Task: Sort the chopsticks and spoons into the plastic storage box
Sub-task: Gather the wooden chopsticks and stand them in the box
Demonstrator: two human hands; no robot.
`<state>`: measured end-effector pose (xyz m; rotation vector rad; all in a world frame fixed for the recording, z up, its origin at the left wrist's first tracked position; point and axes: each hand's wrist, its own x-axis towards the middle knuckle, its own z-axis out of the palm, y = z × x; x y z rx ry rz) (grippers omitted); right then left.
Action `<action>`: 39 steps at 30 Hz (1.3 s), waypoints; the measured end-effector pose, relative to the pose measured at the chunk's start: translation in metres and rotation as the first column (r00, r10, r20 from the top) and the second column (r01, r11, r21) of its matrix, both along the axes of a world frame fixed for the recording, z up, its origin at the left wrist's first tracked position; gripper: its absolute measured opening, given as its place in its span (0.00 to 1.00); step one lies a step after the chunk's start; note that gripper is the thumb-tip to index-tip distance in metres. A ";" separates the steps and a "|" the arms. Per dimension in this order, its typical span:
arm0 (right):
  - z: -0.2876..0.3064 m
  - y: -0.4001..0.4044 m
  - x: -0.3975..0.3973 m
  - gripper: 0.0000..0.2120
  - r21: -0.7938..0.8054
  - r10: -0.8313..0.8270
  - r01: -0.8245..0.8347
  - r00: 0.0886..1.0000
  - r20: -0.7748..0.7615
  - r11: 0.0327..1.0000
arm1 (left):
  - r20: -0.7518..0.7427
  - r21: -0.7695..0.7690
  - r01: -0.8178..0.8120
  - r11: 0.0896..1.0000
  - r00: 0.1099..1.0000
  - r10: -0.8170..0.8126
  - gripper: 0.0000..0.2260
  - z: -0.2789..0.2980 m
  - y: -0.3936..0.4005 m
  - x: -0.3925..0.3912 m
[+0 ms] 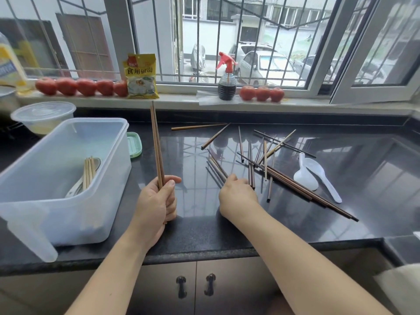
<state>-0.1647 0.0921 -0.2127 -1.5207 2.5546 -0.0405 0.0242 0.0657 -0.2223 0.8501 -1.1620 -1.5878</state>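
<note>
Gripping two upright chopsticks (157, 142) in my left hand (156, 201), my right hand (236, 192) pinches loose chopsticks (217, 167) pointing away on the bench (341, 223), box (68, 178) leftward.

A clear plastic storage box (68, 176) was set at the left of the frame, with its lid off. A few pale chopsticks (89, 172) and a spoon (78, 186) were laid inside it, leaning on its near wall. Two brown chopsticks (157, 146) were held upright in the middle of the frame. Many more dark brown chopsticks (268, 164) were scattered in a crossed heap at the right of the frame. Two white plastic spoons (314, 173) were laid just right of that heap, one across the other.
</note>
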 end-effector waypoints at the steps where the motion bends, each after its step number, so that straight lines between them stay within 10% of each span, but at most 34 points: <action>1: 0.005 0.003 -0.004 0.12 -0.046 0.003 0.001 0.996 0.094 0.999 | 0.006 0.007 -0.001 1.000 1.000 0.001 0.09 0.001 0.001 0.000; 5: 0.025 0.014 -0.003 0.06 -0.378 0.130 0.193 0.721 0.680 0.906 | -0.018 0.110 0.022 0.994 1.000 -0.020 0.12 0.013 0.008 -0.002; 9: 0.041 0.028 0.047 0.09 -0.681 0.474 0.195 0.584 0.659 0.706 | -0.180 0.226 0.205 0.952 0.970 -0.166 0.15 0.029 0.024 -0.019; 12: 0.043 0.025 0.075 0.11 -0.689 0.517 0.220 0.516 0.683 0.691 | -0.247 0.162 0.226 0.960 0.952 -0.182 0.15 0.043 0.033 -0.036; 21: 0.034 0.007 0.078 0.31 -0.364 0.394 0.377 -0.004 0.919 0.852 | 0.185 -0.252 0.117 0.961 0.980 -0.071 0.13 0.018 -0.009 -0.043; 29: 0.057 -0.045 0.013 0.14 -0.546 0.360 0.235 0.539 0.761 0.804 | 0.171 -0.572 -0.205 0.794 0.917 0.360 0.10 0.024 -0.091 -0.070; 34: 0.044 -0.104 -0.043 0.11 -0.453 0.140 0.095 0.878 0.458 0.886 | 0.360 -0.429 -0.116 0.896 0.888 0.287 0.10 -0.012 -0.134 -0.085; 39: 0.033 -0.203 -0.058 0.15 -0.271 0.043 0.004 0.985 0.168 0.963 | 0.196 -0.284 -0.262 0.923 0.926 0.323 0.10 -0.011 -0.150 -0.082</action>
